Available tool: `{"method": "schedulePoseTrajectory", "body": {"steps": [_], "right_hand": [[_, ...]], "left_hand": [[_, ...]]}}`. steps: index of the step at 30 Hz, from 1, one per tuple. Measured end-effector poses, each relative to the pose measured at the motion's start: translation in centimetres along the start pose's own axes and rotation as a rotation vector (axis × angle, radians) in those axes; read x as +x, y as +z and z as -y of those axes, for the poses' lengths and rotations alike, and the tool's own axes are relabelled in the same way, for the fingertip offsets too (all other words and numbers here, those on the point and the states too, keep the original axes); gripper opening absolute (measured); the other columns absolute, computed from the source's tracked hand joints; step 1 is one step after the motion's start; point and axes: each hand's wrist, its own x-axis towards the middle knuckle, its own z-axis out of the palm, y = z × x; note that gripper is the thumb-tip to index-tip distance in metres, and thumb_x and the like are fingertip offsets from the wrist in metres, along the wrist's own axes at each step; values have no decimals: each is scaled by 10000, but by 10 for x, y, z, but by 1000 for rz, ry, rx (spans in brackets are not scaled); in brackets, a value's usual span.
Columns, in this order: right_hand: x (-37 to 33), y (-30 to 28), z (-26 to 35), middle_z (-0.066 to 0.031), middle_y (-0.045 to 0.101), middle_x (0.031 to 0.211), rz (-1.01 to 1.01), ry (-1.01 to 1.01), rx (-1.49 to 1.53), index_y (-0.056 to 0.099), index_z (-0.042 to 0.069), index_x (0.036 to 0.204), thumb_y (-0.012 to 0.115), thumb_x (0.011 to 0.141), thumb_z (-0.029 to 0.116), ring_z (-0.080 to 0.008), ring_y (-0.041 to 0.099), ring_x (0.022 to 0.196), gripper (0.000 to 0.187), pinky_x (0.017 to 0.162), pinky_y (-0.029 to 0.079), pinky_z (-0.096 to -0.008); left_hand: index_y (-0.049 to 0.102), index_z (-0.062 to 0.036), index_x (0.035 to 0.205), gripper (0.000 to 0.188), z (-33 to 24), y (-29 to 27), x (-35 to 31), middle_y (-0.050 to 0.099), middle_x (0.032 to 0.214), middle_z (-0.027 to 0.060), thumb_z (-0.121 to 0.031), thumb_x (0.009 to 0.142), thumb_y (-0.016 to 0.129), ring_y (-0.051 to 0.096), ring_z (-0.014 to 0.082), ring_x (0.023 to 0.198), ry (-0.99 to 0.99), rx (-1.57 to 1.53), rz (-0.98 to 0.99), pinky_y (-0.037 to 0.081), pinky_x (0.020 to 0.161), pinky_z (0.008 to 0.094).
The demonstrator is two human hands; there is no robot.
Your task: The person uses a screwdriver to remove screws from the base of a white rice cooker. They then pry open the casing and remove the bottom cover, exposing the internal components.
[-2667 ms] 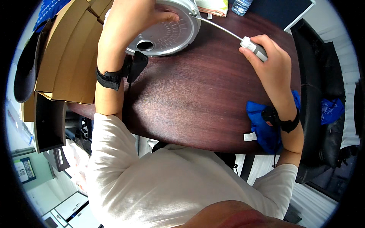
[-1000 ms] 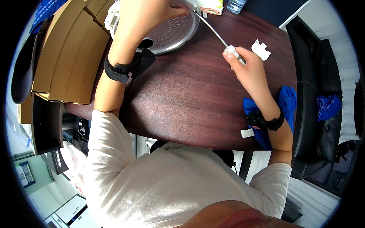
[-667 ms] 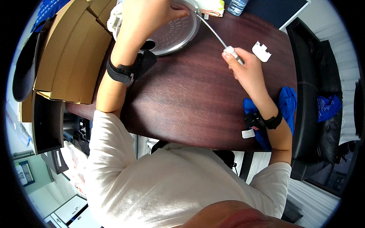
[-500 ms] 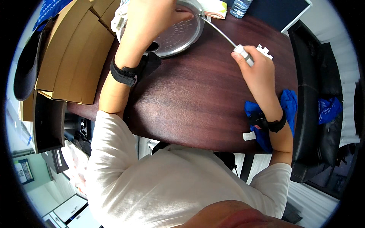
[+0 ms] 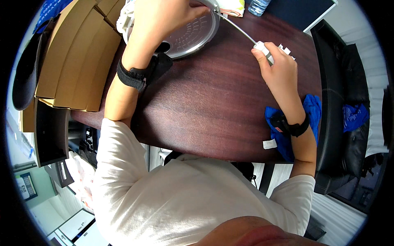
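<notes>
A round grey appliance part point(image 5: 191, 39) with a shiny rim, rows of slots and a dark hole lies near the far edge of the view; its kind does not show. Over it reaches my left hand point(image 5: 170, 14), closed against it with the thumb near the rim; the other fingers are mostly hidden or out of frame. My right hand point(image 5: 279, 63) is wrapped round the white and grey handle of a screwdriver point(image 5: 238, 28). The screwdriver's long shaft slants up left, its tip at the appliance's right rim. A small white part point(image 5: 286, 50) shows just beyond my right hand.
Cardboard boxes point(image 5: 78, 57) stand along the left of the dark wooden table point(image 5: 205, 98). A blue cloth point(image 5: 312, 110) lies under my right wrist. A water bottle point(image 5: 258, 7) and a folded cloth point(image 5: 232, 7) are at the back. The black sofa point(image 5: 333, 123) is to the right.
The view has shifted slightly. My right hand still grips the screwdriver, its fingers and handle slightly turned; the tip stays at the appliance's rim. My left hand keeps its place on the appliance.
</notes>
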Motion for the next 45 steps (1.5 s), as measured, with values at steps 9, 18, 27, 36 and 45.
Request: {"method": "schedulePoseTrajectory", "body": {"steps": [9,18,27,36,45], "right_hand": [[-3,7,4,-91,615,605,77,154,257,681,35,856,668,909,322,-215,615,525,292,487,442,-321],[-6,14,1,-86,584,579,147,270,432,700,45,868,662,915,331,-170,567,500,292,488,417,-311],[-2,11,-8,-67,545,571,193,219,421,691,29,878,647,928,349,-127,517,511,327,502,401,-301],[-4,3,-15,10,501,549,289,440,623,647,48,785,602,960,384,-58,468,468,382,444,350,-243],[-11,13,-22,-36,491,527,365,359,514,641,31,764,597,944,453,-107,508,507,461,487,376,-295]], "left_hand": [[694,-94,1054,502,5,12,-1,670,1004,74,-424,690,795,607,246,991,38,64,-97,465,894,387],[695,-92,1054,501,1,9,1,678,1005,70,-414,683,796,609,249,995,-3,25,-38,464,887,392],[692,-82,1065,503,2,16,-2,661,1058,71,-379,678,813,598,250,1026,-5,-46,-94,475,876,382],[698,-58,1085,545,13,10,-16,665,1162,124,-368,659,836,605,307,1121,-49,-17,-172,479,960,417],[716,-46,1104,535,35,19,-57,708,1099,123,-351,693,873,713,186,864,-229,-295,-366,575,731,306]]}}
